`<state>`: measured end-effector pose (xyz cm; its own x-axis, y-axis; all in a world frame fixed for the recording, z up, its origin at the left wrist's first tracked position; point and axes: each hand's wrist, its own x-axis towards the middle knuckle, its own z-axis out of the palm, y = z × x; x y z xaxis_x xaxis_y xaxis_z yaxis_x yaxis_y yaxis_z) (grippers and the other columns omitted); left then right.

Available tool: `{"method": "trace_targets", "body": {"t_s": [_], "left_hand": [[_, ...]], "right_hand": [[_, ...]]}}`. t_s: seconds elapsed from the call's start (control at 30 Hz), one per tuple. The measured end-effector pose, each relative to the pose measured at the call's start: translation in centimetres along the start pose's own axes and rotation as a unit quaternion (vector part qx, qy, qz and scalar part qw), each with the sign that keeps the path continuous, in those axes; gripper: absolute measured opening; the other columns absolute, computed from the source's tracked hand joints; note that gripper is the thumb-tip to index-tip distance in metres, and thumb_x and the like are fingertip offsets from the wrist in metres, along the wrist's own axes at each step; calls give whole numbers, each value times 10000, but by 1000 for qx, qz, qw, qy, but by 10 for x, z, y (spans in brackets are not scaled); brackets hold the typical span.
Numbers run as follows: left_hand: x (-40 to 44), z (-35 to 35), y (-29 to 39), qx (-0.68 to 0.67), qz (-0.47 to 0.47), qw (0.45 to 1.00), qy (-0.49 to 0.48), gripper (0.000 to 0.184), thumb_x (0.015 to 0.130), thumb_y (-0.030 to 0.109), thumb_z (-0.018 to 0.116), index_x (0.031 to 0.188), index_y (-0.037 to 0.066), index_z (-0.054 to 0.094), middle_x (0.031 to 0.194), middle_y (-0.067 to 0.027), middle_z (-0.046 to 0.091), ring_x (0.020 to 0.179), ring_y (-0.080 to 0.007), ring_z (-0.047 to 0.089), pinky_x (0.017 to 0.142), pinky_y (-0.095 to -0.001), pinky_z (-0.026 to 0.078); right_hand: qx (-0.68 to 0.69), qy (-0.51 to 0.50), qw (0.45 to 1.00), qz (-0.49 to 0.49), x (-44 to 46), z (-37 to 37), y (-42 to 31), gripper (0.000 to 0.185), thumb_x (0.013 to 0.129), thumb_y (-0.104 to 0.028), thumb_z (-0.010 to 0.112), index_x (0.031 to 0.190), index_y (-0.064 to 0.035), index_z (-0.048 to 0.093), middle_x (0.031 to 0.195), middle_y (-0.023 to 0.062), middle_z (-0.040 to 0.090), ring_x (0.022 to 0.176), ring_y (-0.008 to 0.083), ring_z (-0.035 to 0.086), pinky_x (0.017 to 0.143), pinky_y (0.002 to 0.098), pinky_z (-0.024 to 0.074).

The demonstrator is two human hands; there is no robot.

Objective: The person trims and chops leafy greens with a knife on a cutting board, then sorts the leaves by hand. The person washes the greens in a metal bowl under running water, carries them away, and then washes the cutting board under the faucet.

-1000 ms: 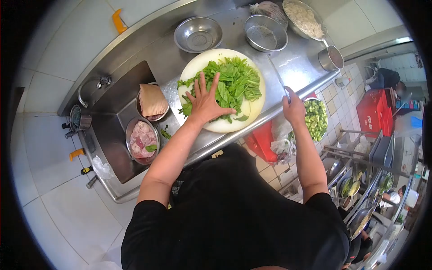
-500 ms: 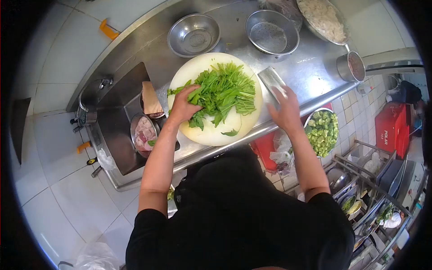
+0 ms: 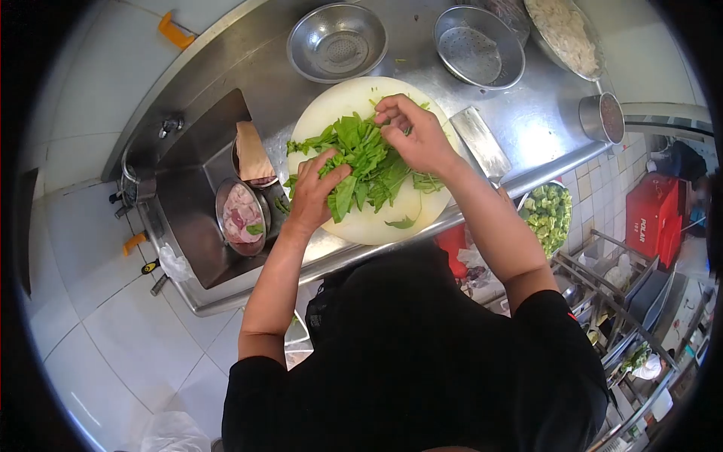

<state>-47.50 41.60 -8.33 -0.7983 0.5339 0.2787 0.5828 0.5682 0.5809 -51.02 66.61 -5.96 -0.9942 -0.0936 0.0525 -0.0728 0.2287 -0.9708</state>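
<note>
A heap of chopped leafy greens lies on a round white cutting board. My left hand is at the heap's left side, its fingers and thumb bent around some of the leaves. Over the heap's right part is my right hand, with bent fingers apart from the thumb and nothing visible in them. It hides part of the cut stems. A cleaver rests flat on the steel counter, just right of the board. One loose leaf sits near the board's front edge.
Behind the board are two perforated metal bowls. A sink on the left contains a bowl of raw meat and another with a pale slab. Chopped green vegetables fill a container below the counter's right edge.
My right hand has moved left from beside the cleaver to above the greens. The greens' right side is now gathered closer in. The cleaver remains on the counter, and the camera view has shifted slightly.
</note>
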Motion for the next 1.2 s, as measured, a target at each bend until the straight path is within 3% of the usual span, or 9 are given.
{"method": "trace_targets", "body": {"t_s": [0.1,0.17,0.3,0.4,0.6,0.67,1.0,1.07,1.2], "left_hand": [[-3,3,-2,22,18,1000,10,448,642,84,763,1075,158,676,1289,-119,539,1002,-338,551,855,-414,433],[-5,4,-1,24,25,999,17,450,637,73,758,1070,162,676,1284,-109,540,984,-332,550,846,-415,432],[-7,5,-3,38,46,998,15,464,630,59,752,1071,172,668,1277,-97,535,943,-319,545,835,-428,420],[-9,5,-3,46,55,997,12,469,630,55,749,1074,180,664,1278,-91,531,940,-318,546,843,-437,414],[-16,8,-4,48,60,997,20,463,636,53,743,1073,181,660,1277,-87,532,960,-316,552,864,-447,405],[-17,9,-5,51,61,997,20,459,639,53,741,1073,178,659,1277,-89,531,967,-316,552,868,-450,403],[-18,19,-5,-73,-62,987,126,501,610,42,754,1092,93,632,1267,-190,526,1107,-356,541,943,-443,423],[-17,18,-3,-132,-97,976,142,529,593,47,762,1101,78,619,1259,-210,528,1145,-365,534,967,-448,424],[-8,5,-6,-97,-48,976,188,573,601,23,700,1151,20,539,1253,-208,528,1177,-344,524,1016,-400,398]], "right_hand": [[-89,-51,995,-16,0,-5,-16,250,801,-119,664,1031,-50,596,928,53,648,810,151,589,710,300,483],[-203,-80,969,-115,-1,-4,-19,272,788,-159,710,1015,-45,613,922,81,648,797,190,599,703,309,488],[-212,-106,969,-70,-1,0,-21,252,778,-176,732,966,-35,643,877,100,645,775,234,605,706,316,495],[-196,-118,973,-32,-3,2,-19,233,778,-221,704,899,-26,661,831,114,656,781,273,636,742,356,504],[-55,-108,986,118,-11,-7,-17,114,801,-81,681,893,-18,657,790,32,648,714,99,591,688,244,477],[99,-76,979,161,-11,-10,-11,130,822,-18,661,950,-15,640,804,-7,629,740,58,570,696,217,467],[216,42,964,147,-30,-30,-16,125,849,1,653,973,-16,646,845,-8,641,753,59,573,736,215,472],[103,41,987,118,-39,-29,-17,106,844,5,658,945,-25,675,877,-4,656,780,68,584,750,221,478],[85,108,988,64,-47,-25,-8,90,844,4,663,923,-26,691,904,-2,666,800,69,593,755,222,481]]}}
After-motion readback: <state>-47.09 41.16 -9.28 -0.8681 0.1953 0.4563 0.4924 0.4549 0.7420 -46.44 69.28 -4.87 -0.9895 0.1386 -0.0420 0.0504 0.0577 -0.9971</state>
